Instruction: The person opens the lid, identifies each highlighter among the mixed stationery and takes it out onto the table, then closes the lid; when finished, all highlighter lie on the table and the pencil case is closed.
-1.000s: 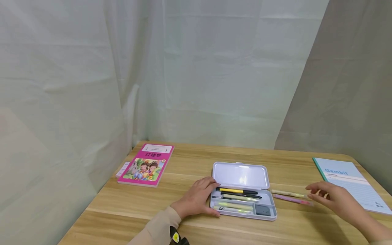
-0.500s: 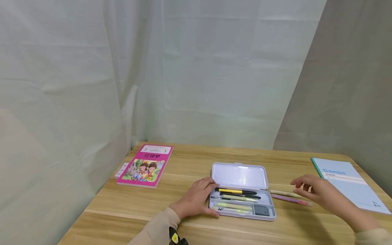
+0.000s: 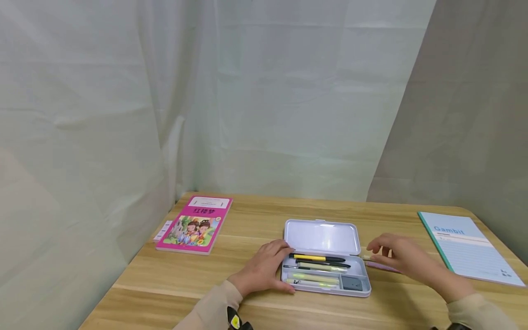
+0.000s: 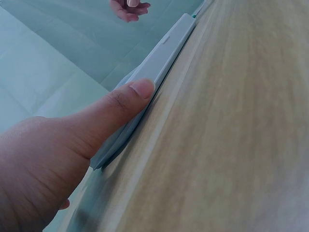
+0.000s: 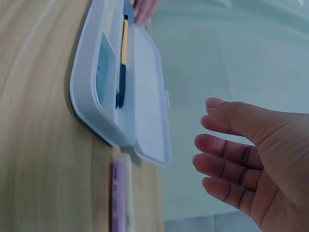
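An open pencil case (image 3: 322, 237), pale and hinged, lies on the table with several pens inside, among them a yellow-and-black pen (image 3: 315, 257), and a dark grey eraser (image 3: 352, 283) in its front right compartment. My left hand (image 3: 262, 270) grips the case's left end; its thumb (image 4: 116, 104) presses the front wall in the left wrist view. Past the case's right end, my right hand (image 3: 406, 259) hovers over a purple pen (image 3: 381, 266) and a cream pen (image 5: 128, 193) lying side by side on the table. Its fingers are relaxed and hold nothing.
At the left lies a pink book (image 3: 195, 224) over a white item (image 3: 162, 230). A light blue notebook (image 3: 472, 247) rests at the right. Pale cloth (image 3: 288, 101) hangs behind the wooden table (image 3: 165, 293).
My right hand has moved left along the two loose pens, toward the pencil case. My left hand has stayed at the case, and the case's contents look the same.
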A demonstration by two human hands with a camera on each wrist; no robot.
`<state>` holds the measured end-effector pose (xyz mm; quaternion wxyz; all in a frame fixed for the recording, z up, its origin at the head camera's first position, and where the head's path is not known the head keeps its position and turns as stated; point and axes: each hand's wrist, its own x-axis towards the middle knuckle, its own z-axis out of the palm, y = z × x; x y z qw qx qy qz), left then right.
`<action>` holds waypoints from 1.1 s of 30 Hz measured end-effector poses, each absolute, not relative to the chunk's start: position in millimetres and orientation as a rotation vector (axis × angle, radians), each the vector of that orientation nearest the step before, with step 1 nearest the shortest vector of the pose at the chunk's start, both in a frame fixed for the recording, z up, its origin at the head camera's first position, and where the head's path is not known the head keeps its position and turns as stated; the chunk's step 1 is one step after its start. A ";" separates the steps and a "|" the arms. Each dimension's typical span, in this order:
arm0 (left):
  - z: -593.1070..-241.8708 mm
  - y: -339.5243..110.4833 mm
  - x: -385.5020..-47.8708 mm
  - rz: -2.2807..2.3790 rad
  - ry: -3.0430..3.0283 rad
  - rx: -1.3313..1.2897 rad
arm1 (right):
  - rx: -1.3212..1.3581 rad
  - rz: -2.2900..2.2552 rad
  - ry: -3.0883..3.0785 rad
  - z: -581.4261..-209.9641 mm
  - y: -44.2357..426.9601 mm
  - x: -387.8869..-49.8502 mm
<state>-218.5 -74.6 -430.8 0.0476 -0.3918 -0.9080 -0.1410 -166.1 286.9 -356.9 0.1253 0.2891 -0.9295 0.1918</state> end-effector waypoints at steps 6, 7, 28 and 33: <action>-431.5 -76.1 -218.8 -0.434 -2.757 -1.201 | 0.929 0.630 -2.741 -362.7 270.9 -172.9; -431.7 -76.3 -218.7 -0.434 -2.758 -1.200 | 0.932 0.637 -2.760 -363.2 268.4 -173.6; -429.4 -75.4 -217.0 -0.407 -2.776 -1.191 | 0.987 0.719 -2.960 -382.8 234.3 -186.8; -429.7 -74.8 -217.7 -0.415 -2.776 -1.191 | 1.029 0.667 -2.932 -385.8 230.5 -187.4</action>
